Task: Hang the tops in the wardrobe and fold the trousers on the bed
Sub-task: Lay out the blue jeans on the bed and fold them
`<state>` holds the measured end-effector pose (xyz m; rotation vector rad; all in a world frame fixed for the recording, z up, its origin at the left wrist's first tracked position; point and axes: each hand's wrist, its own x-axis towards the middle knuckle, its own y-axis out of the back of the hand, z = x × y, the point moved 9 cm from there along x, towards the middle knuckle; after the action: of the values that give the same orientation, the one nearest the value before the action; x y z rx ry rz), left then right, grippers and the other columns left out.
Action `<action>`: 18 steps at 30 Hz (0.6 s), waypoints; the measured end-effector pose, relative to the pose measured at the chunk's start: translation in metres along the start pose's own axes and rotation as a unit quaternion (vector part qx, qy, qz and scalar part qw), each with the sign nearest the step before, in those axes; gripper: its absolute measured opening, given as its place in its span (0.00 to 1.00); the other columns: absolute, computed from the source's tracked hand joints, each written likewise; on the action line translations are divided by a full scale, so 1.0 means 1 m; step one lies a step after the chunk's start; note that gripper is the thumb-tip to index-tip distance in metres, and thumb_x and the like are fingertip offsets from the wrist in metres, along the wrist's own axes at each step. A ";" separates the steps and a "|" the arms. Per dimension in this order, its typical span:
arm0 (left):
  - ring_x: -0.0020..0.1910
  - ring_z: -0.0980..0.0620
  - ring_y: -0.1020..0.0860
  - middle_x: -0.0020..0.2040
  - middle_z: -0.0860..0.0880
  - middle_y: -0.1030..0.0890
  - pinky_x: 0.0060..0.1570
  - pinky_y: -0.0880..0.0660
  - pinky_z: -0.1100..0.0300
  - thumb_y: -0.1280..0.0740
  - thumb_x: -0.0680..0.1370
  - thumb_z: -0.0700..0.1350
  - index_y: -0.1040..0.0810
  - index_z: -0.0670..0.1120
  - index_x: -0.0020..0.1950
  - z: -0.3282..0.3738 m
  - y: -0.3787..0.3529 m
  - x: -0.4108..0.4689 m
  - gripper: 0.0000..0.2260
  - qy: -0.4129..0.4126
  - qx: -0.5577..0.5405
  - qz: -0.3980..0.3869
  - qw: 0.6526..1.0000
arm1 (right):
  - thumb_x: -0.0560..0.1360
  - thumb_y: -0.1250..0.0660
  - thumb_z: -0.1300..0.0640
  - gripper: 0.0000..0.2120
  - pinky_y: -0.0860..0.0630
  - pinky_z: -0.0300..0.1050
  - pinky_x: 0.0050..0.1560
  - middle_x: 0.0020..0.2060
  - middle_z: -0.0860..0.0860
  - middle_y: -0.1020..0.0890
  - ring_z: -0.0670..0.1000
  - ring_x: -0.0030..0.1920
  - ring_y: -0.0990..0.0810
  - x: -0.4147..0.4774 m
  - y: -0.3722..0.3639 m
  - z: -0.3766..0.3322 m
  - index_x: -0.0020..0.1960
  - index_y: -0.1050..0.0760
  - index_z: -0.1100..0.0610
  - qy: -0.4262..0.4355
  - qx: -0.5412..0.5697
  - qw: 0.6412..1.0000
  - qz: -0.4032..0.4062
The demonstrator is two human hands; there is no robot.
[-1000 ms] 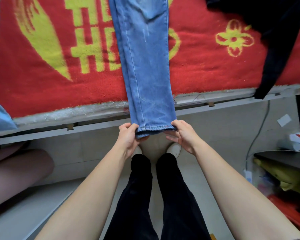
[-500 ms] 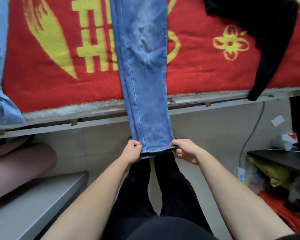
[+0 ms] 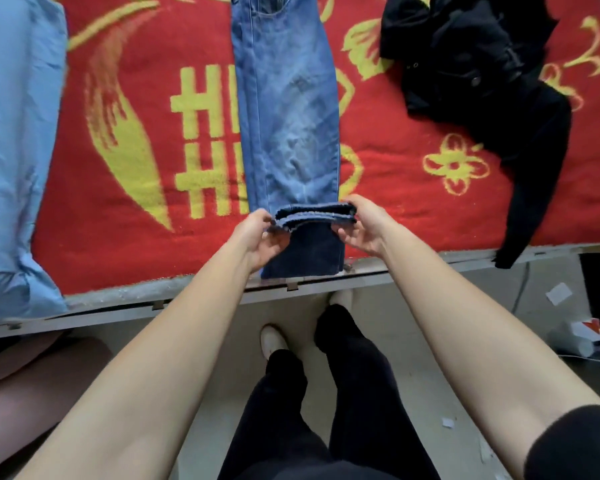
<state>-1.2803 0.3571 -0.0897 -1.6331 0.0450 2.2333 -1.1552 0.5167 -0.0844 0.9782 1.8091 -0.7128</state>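
Left hand [image 3: 257,233] and right hand [image 3: 361,226] are pinching the jeans [image 3: 288,116] hem over the near bed [image 3: 413,202] edge, risking a skewed fold if either corner slips

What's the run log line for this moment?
folding jeans | left hand: grips hem | right hand: grips hem | black top: on red blanket

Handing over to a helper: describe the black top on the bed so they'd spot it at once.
Find the red blanket with yellow patterns. Right of the blue jeans lies a crumpled black top with buttons, one sleeve hanging over the bed's edge. It is the only black garment there.
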 end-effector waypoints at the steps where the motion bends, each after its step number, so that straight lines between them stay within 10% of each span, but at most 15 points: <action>1: 0.36 0.49 0.24 0.40 0.43 0.24 0.35 0.22 0.59 0.44 0.80 0.41 0.27 0.42 0.44 0.016 -0.007 0.015 0.08 -0.018 0.000 0.000 1.000 | 0.80 0.36 0.45 0.12 0.22 0.40 0.32 0.44 0.56 0.19 0.52 0.37 0.16 0.016 -0.007 -0.017 0.53 0.26 0.54 0.007 0.001 1.000 -0.013; 5: 0.60 0.45 0.24 0.62 0.44 0.24 0.54 0.23 0.50 0.38 0.80 0.51 0.30 0.47 0.68 0.060 -0.002 0.083 0.17 -0.164 0.144 0.089 0.972 | 0.80 0.37 0.42 0.26 0.19 0.51 0.52 0.64 0.59 0.24 0.57 0.55 0.19 0.086 -0.016 -0.059 0.74 0.35 0.53 0.083 -0.149 0.985 0.007; 9: 0.78 0.46 0.42 0.79 0.43 0.41 0.75 0.43 0.52 0.39 0.83 0.47 0.40 0.46 0.79 0.051 -0.010 0.104 0.25 -0.301 0.591 0.108 0.740 | 0.82 0.40 0.51 0.21 0.29 0.55 0.66 0.68 0.59 0.27 0.61 0.67 0.27 0.115 -0.020 -0.050 0.74 0.32 0.55 0.303 -0.570 0.764 0.016; 11: 0.79 0.45 0.45 0.81 0.43 0.46 0.76 0.43 0.49 0.41 0.83 0.48 0.40 0.47 0.79 0.038 -0.014 0.115 0.24 -0.293 0.663 0.083 0.684 | 0.81 0.41 0.50 0.22 0.26 0.59 0.63 0.69 0.62 0.29 0.65 0.66 0.27 0.114 -0.026 -0.031 0.73 0.30 0.56 0.373 -0.622 0.688 -0.015; 15: 0.70 0.43 0.33 0.71 0.41 0.33 0.68 0.35 0.51 0.35 0.81 0.48 0.34 0.41 0.74 0.060 -0.019 0.122 0.24 -0.306 0.569 0.171 0.744 | 0.80 0.35 0.45 0.36 0.33 0.54 0.69 0.73 0.60 0.34 0.61 0.72 0.33 0.138 -0.014 -0.028 0.80 0.45 0.59 0.229 -0.520 0.822 0.041; 18: 0.65 0.40 0.28 0.66 0.40 0.27 0.61 0.33 0.52 0.31 0.79 0.50 0.32 0.40 0.68 0.075 -0.021 0.123 0.23 -0.250 0.527 0.254 0.771 | 0.77 0.32 0.44 0.26 0.30 0.48 0.61 0.64 0.58 0.22 0.59 0.66 0.26 0.151 -0.007 -0.036 0.69 0.30 0.59 0.143 -0.456 0.876 0.066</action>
<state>-1.3737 0.4283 -0.1748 -0.4007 1.4455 2.1638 -1.2162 0.5898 -0.2075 0.5489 1.9750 0.4081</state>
